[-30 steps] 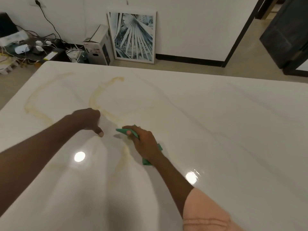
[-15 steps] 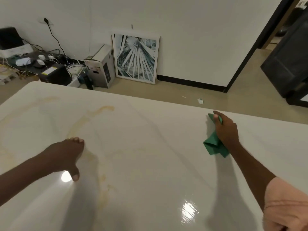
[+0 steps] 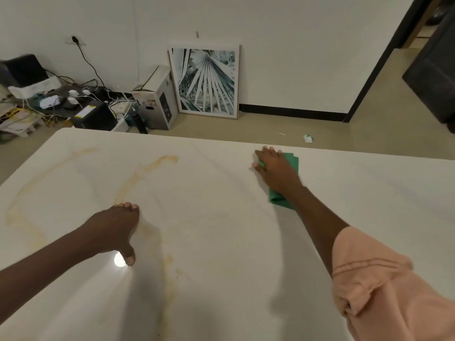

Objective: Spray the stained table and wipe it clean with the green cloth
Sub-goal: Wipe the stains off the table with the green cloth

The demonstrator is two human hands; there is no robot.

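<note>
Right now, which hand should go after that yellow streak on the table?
Right hand: it already presses the green cloth. The left hand lies beside the yellow streak but holds nothing.

Right arm wears a short peach-pink sleeve [image 3: 374, 279] — left arm bare.

right hand [image 3: 277, 169] and green cloth [image 3: 290, 161] swept farther

We see dim, warm indoor light; a lamp glare spot [image 3: 120, 260] on the glossy bench [image 3: 221, 242] at seven o'clock, soft shadows, edges bowed
</note>
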